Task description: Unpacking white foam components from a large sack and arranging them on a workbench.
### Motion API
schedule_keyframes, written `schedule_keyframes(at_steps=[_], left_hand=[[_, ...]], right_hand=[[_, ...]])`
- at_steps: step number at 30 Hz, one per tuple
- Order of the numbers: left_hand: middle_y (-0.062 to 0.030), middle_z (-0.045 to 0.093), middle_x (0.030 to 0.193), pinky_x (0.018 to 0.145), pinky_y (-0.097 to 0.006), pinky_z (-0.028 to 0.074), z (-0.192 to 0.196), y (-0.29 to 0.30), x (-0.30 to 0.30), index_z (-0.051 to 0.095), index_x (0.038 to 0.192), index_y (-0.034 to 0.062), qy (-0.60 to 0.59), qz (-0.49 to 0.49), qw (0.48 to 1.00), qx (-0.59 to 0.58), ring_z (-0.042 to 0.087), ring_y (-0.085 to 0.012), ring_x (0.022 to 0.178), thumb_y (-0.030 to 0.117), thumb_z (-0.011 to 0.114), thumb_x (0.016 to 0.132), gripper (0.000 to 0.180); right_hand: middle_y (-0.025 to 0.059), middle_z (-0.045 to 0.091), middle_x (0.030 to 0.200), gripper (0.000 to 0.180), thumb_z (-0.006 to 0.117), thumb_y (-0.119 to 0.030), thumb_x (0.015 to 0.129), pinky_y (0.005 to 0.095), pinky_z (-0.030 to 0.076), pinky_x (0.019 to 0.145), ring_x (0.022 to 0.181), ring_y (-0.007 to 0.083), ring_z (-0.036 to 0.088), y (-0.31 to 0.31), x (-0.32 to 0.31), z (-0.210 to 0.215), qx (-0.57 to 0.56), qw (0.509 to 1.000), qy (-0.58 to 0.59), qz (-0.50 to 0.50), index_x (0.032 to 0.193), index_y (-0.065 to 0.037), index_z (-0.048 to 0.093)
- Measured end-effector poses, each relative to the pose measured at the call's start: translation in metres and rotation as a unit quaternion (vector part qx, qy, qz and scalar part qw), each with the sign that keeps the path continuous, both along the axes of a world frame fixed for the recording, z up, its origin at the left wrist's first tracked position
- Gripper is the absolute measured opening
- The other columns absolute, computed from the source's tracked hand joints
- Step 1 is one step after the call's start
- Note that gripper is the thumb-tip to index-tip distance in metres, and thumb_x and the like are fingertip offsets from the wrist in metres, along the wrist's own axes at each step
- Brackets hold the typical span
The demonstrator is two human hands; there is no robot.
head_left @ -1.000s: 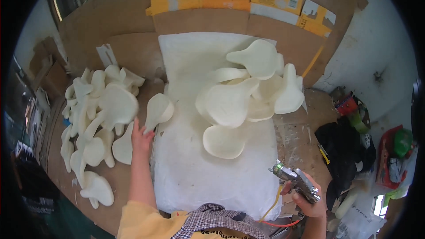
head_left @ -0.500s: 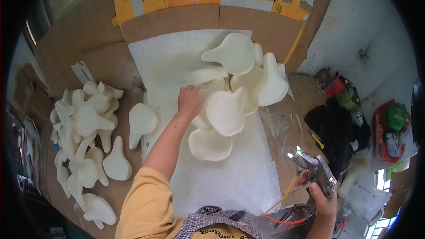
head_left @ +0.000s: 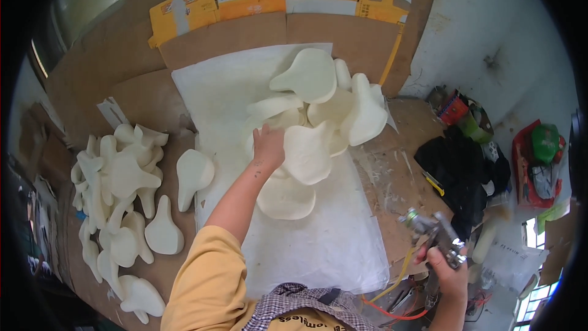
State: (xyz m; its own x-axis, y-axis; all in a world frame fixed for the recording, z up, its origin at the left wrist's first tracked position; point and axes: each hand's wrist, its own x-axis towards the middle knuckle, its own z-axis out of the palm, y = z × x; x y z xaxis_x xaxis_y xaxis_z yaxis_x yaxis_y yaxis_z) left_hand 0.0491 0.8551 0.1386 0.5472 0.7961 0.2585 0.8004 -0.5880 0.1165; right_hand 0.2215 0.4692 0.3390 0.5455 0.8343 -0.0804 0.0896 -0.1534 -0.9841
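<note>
A heap of pale cream foam bicycle seat pads lies on the white sheet point(head_left: 318, 251) in front of me. At the heap's left edge my left hand point(head_left: 269, 146) reaches in, its bent fingers closed on a foam seat pad point(head_left: 279, 173), most of which is hidden by the hand and a broad neighbouring pad point(head_left: 308, 156). Another pad point(head_left: 286, 199) lies nearer to me, overlapped by the heap. Off to the right, my right hand point(head_left: 446, 268) is wrapped round the handle of a metal spray gun point(head_left: 436, 233), held above the bench's right side.
More foam pads point(head_left: 125, 175) are piled on brown cardboard at the left. One single pad point(head_left: 196, 171) lies beside the sheet. Black cloth point(head_left: 462, 175), a yellow cutter point(head_left: 433, 185) and bags fill the right side. An orange hose point(head_left: 395, 315) runs near my waist. Cardboard point(head_left: 343, 34) walls the back.
My left hand has shifted slightly right and its wrist has turned at the heap's edge. The spray gun in my right hand has tilted a little. The whole view has shifted slightly.
</note>
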Motion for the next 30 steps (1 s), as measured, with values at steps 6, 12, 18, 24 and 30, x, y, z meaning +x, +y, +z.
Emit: schedule_keyframes(at_steps=[6, 12, 18, 24, 30], left_hand=[[-0.0112, 0.063, 0.091, 0.101, -0.053, 0.022, 0.001, 0.002, -0.001, 0.062, 0.086, 0.0056, -0.001, 0.038, 0.999, -0.004, 0.046, -0.0297, 0.108, 0.016, 0.059, 0.072, 0.017], [-0.0135, 0.062, 0.075, 0.074, -0.039, 0.047, 0.03, -0.005, -0.034, 0.064, 0.077, 0.0072, -0.237, 0.041, 0.97, 0.047, 0.058, -0.0277, 0.07, 0.016, 0.058, 0.075, 0.011], [-0.0069, 0.055, 0.117, 0.081, -0.037, 0.044, -0.019, 0.057, -0.165, 0.047, 0.125, 0.0124, -0.757, 0.151, 0.575, -0.271, 0.057, -0.0202, 0.094, 0.038, 0.061, 0.08, 0.053], [-0.0105, 0.038, 0.136, 0.083, -0.045, 0.044, -0.072, 0.049, -0.091, 0.018, 0.144, 0.0141, -0.559, 0.28, 0.608, -0.49, 0.053, -0.0294, 0.102, 0.042, 0.063, 0.078, 0.084], [-0.0085, 0.059, 0.101, 0.06, -0.032, 0.049, -0.072, 0.036, -0.088, 0.047, 0.128, 0.007, -0.447, 0.136, 0.68, -0.564, 0.057, -0.0156, 0.07, 0.025, 0.063, 0.078, 0.055]], right_hand=[[0.0093, 0.062, 0.079, 0.051, 0.069, -0.022, 0.079, 0.0291, 0.049, 0.068, 0.071, 0.0151, 0.059, -0.016, -0.004, -0.002, -0.006, 0.996, 0.048, 0.076, 0.117, 0.006, 0.049], [0.0104, 0.061, 0.086, 0.059, 0.068, -0.025, 0.079, 0.0315, 0.047, 0.075, 0.079, 0.0172, 0.058, -0.012, 0.007, -0.013, 0.034, 0.997, 0.035, 0.061, 0.124, 0.005, 0.045], [0.0094, 0.06, 0.087, 0.053, 0.063, -0.017, 0.083, 0.0308, 0.047, 0.076, 0.081, 0.0166, 0.058, 0.013, -0.001, -0.025, 0.034, 0.986, 0.021, 0.161, 0.126, 0.005, 0.042], [0.0089, 0.06, 0.084, 0.052, 0.064, -0.019, 0.083, 0.0303, 0.048, 0.074, 0.077, 0.0162, 0.059, 0.036, -0.007, -0.003, 0.045, 0.995, 0.017, 0.088, 0.124, 0.007, 0.043], [0.0088, 0.06, 0.081, 0.048, 0.066, -0.016, 0.081, 0.0283, 0.049, 0.068, 0.074, 0.015, 0.059, 0.041, -0.009, 0.001, 0.018, 0.999, 0.008, 0.05, 0.119, 0.007, 0.048]])
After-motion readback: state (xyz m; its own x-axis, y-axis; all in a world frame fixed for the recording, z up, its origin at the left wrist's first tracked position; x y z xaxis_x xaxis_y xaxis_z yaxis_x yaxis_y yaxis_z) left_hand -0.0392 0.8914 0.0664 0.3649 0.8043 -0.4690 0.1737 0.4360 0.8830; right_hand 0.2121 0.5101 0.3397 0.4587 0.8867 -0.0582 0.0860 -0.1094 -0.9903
